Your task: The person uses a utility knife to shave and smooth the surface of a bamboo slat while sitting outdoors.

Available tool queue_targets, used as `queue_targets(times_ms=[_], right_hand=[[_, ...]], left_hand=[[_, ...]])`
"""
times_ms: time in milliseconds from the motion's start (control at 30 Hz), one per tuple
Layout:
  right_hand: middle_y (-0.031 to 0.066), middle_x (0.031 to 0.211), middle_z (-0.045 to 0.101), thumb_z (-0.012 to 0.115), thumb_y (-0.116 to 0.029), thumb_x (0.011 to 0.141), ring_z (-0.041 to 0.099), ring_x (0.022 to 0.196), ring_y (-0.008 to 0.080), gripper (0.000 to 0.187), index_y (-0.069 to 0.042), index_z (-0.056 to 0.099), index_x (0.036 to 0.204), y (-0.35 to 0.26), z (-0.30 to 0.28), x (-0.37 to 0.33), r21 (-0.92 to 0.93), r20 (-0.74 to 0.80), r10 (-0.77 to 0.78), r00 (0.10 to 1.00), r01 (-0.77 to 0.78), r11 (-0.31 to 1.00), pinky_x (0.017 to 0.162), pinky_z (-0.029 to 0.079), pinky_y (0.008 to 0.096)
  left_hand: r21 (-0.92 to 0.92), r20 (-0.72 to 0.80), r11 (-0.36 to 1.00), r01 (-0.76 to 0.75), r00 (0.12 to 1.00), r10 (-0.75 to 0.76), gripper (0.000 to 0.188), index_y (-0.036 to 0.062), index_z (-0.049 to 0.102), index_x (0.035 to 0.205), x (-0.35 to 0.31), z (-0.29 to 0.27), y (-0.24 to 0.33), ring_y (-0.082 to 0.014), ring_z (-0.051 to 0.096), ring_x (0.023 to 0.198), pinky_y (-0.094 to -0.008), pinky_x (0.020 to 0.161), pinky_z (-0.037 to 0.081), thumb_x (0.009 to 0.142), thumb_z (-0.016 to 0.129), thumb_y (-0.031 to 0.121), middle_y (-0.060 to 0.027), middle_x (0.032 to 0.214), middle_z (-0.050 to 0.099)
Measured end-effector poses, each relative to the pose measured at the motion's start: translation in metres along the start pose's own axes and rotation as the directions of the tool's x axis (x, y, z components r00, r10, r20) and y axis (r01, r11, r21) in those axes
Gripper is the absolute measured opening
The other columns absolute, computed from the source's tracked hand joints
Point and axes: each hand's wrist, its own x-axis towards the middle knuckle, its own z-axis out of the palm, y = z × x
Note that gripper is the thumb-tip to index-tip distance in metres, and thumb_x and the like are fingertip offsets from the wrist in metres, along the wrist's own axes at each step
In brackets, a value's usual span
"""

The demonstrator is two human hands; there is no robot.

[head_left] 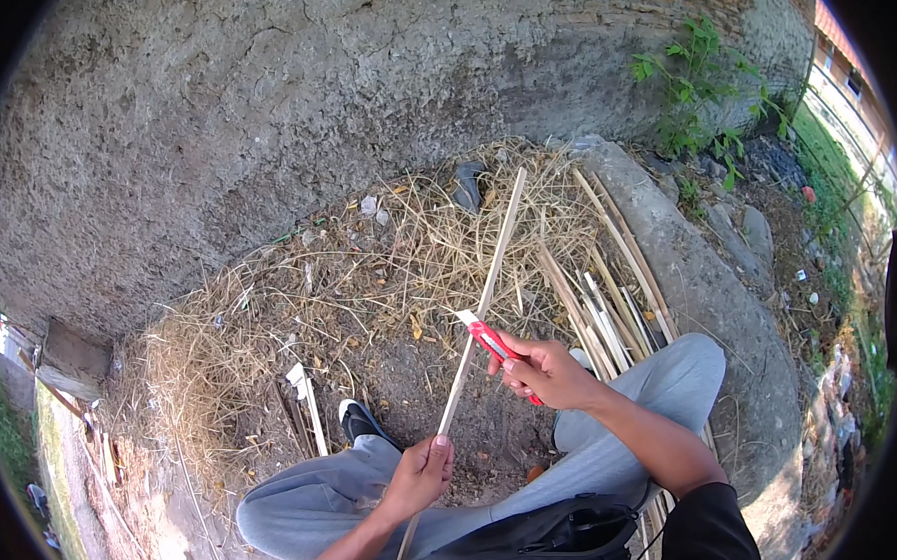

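We're holding a thin, flat, pale wooden strip (504, 234) and a red utility knife (493, 342) above dry, tangled straw (192, 374).
Our left hand (422, 476) is wrapping round the strip's lower part; our right hand (545, 372) is gripping the knife, its blade (467, 319) overlapping the strip, contact unclear. Loose strips (629, 258) are lying at right; a rough grey wall (326, 95) is rising beyond.

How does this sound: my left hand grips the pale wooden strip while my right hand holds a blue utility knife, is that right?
Not quite: the utility knife is red, not blue, as the head view shows. The rest is right: your right hand holds it, and your left hand grips the pale wooden strip.
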Motion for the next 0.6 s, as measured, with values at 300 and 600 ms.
queue_targets(times_ms=[300,600], right_hand=[[0.0058,0.113,0.059,0.044,-0.004,0.106,0.046,0.073,0.0065,0.057,-0.007,0.024,0.16,-0.0023,-0.0022,-0.0001,-0.062,0.062,0.058,0.996,-0.054,0.997,0.064,0.045,0.024],[0.0048,0.111,0.062,0.048,-0.005,0.105,0.048,0.073,0.0078,0.059,-0.007,0.026,0.159,0.0046,-0.0048,-0.0035,-0.21,0.026,0.023,0.999,-0.017,0.978,0.067,0.047,0.0252]], left_hand=[[-0.055,0.013,0.998,-0.02,1.0,0.021,0.043,0.0061,0.046,0.084,-0.0003,-0.0023,0.0001,-0.0062,0.037,0.051,-0.0243,0.045,0.032,0.111,0.038,0.039,0.003,0.065,0.039],[-0.058,0.008,0.998,-0.016,1.0,0.017,0.043,0.0058,0.045,0.084,0.0001,-0.001,0.0019,-0.0065,0.036,0.048,-0.025,0.042,0.031,0.111,0.037,0.039,0.0026,0.063,0.038]])
